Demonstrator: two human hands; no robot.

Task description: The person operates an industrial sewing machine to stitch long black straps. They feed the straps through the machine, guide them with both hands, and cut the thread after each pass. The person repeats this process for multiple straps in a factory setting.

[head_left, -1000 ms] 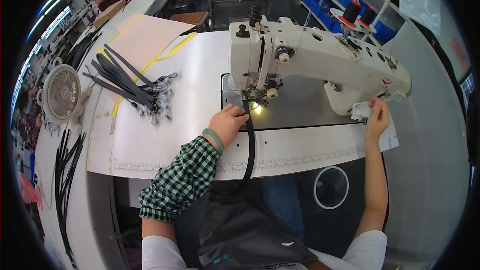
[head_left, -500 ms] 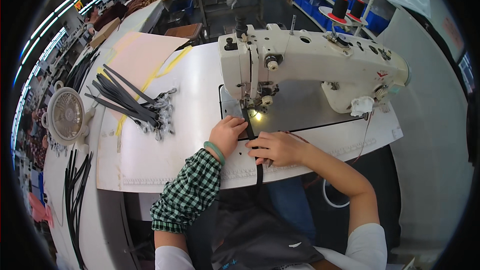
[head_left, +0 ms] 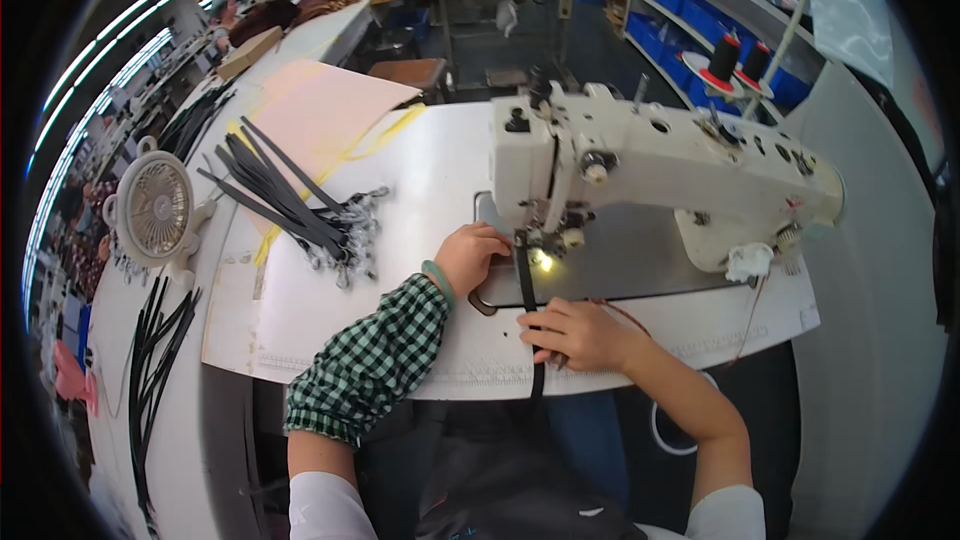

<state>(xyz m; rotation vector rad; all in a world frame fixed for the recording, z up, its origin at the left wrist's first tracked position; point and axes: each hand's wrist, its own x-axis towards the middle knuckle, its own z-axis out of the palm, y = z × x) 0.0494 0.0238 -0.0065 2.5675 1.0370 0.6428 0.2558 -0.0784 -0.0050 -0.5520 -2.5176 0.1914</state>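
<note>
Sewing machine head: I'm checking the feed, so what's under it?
Under it are a black strap, a bright light and a grey metal plate. The needle mechanism hides the strap's far end; where it stops cannot be seen.

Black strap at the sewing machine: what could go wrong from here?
The left hand is close to the needle area, so its fingers might get caught if the sewing machine runs. The black strap reaches the table's front edge, so it could drag or skew, especially if the right hand on it slips.
</note>
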